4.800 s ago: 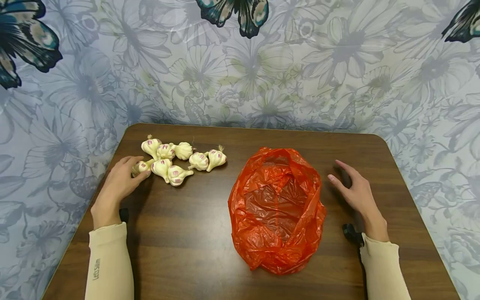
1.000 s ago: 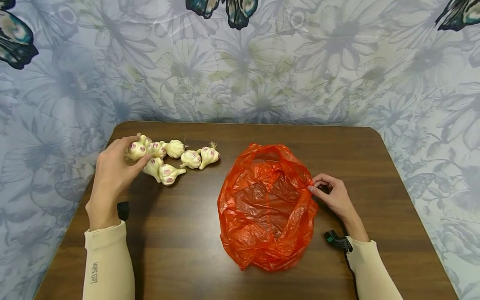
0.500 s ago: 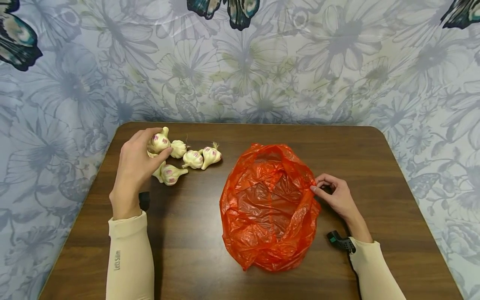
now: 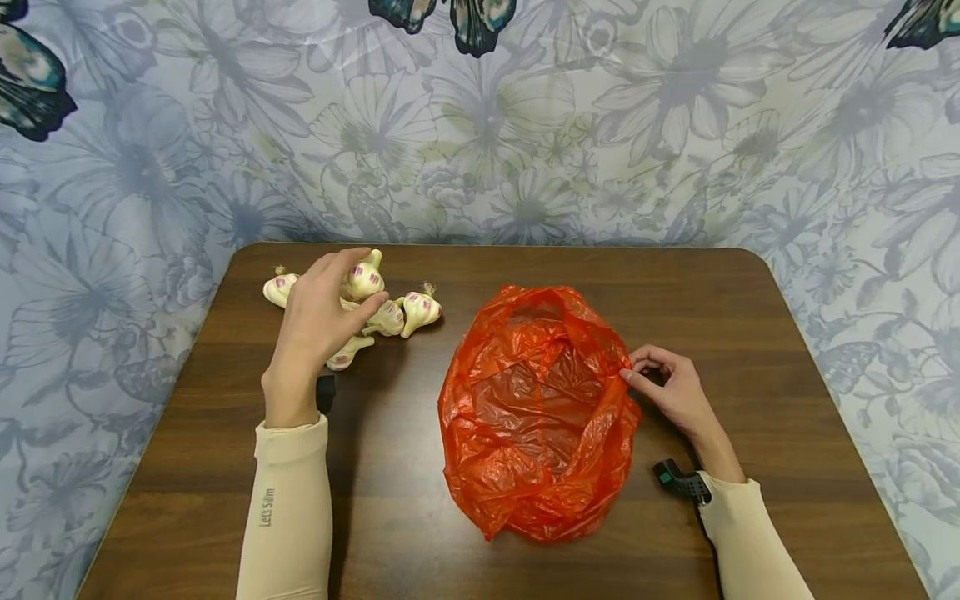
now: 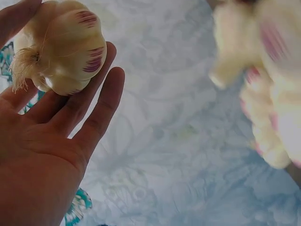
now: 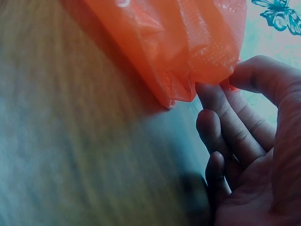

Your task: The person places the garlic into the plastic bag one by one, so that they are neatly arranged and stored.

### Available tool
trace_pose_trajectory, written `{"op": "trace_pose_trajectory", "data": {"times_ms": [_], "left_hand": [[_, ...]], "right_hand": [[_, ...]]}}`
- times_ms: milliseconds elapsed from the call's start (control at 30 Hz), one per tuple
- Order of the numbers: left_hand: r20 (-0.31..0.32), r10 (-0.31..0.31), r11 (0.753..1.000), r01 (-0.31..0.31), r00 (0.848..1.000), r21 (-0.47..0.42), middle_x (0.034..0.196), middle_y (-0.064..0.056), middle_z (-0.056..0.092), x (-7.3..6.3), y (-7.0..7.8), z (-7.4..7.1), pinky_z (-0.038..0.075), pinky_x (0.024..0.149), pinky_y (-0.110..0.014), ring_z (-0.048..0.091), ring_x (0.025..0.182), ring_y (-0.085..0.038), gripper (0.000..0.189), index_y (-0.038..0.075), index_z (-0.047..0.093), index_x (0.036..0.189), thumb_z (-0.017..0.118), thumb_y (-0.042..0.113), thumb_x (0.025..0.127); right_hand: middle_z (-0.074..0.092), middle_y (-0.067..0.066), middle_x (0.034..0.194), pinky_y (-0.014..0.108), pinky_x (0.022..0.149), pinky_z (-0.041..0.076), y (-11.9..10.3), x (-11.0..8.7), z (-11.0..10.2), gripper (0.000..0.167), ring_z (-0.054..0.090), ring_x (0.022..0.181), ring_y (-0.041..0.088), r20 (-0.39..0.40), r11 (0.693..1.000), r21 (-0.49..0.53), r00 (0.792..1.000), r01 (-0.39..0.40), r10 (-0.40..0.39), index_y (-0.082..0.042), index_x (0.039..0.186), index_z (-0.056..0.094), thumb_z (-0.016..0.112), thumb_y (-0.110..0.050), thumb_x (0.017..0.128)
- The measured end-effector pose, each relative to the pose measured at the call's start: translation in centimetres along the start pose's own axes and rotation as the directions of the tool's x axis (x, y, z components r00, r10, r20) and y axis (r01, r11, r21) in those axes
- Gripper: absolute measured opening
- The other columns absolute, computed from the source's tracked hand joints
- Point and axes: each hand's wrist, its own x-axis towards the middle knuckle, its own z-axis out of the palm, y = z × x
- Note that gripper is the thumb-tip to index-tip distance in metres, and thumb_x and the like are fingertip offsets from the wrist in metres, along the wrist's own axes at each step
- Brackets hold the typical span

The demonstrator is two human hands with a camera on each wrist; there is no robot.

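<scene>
My left hand [image 4: 318,321] holds a garlic bulb [image 4: 364,278] between thumb and fingers, above the other bulbs. Up close in the left wrist view, this garlic bulb [image 5: 66,47] shows purple streaks and a tuft of roots. Below and around the hand lie several more garlic bulbs [image 4: 422,311], some partly hidden by it. A red plastic bag [image 4: 536,417] lies with its mouth spread wide in the middle of the table. At its right rim, my right hand [image 4: 671,387] pinches the plastic; the right wrist view shows thumb and fingertips on the bag's edge [image 6: 207,70].
Everything rests on a brown wooden table [image 4: 750,333] with rounded far corners. Behind it hangs a flowered wall covering [image 4: 525,150] with butterfly prints. A dark strap-on device [image 4: 678,483] sits at the right wrist.
My left hand has picked up a garlic bulb from the left end of the group and carried it rightward. Earlier, my right hand moved to the bag and took hold of its rim.
</scene>
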Motion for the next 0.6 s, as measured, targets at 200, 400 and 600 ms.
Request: {"op": "trace_pose_trajectory", "data": {"times_ms": [200,400,600], "left_hand": [[0.005,0.045,0.998,-0.045,0.999,-0.040,0.137,-0.020,0.066,1.0,2.1,1.3,0.053,0.097,-0.058,0.065,0.121,-0.040,0.057,0.006,0.064,0.140,0.086,0.021,0.089],[0.014,0.093,0.993,-0.091,0.996,-0.078,0.137,-0.017,0.067,1.7,4.5,2.8,0.052,0.104,-0.055,0.064,0.126,-0.037,0.057,0.006,0.065,0.139,0.086,0.023,0.089],[0.068,0.195,0.978,-0.188,0.978,-0.089,0.135,-0.013,0.068,2.2,6.7,4.5,0.053,0.105,-0.053,0.063,0.127,-0.034,0.057,0.007,0.064,0.140,0.085,0.026,0.090]], "right_hand": [[0.072,0.007,0.080,0.025,0.075,0.045,0.1,0.0,0.2,0.006,0.063,0.079,0.014,0.012,1.000,0.018,1.000,0.001,-0.001,-0.004,0.098,0.071,0.076,-0.003,0.095],[0.071,0.008,0.080,0.025,0.076,0.045,0.1,0.0,0.2,0.005,0.062,0.079,0.014,0.014,1.000,0.018,1.000,0.003,-0.003,-0.004,0.099,0.071,0.075,-0.004,0.096],[0.071,0.009,0.079,0.024,0.076,0.046,-0.1,0.1,0.0,0.005,0.063,0.079,0.014,0.005,1.000,0.007,1.000,0.004,-0.004,-0.004,0.098,0.071,0.076,-0.003,0.095]]}}
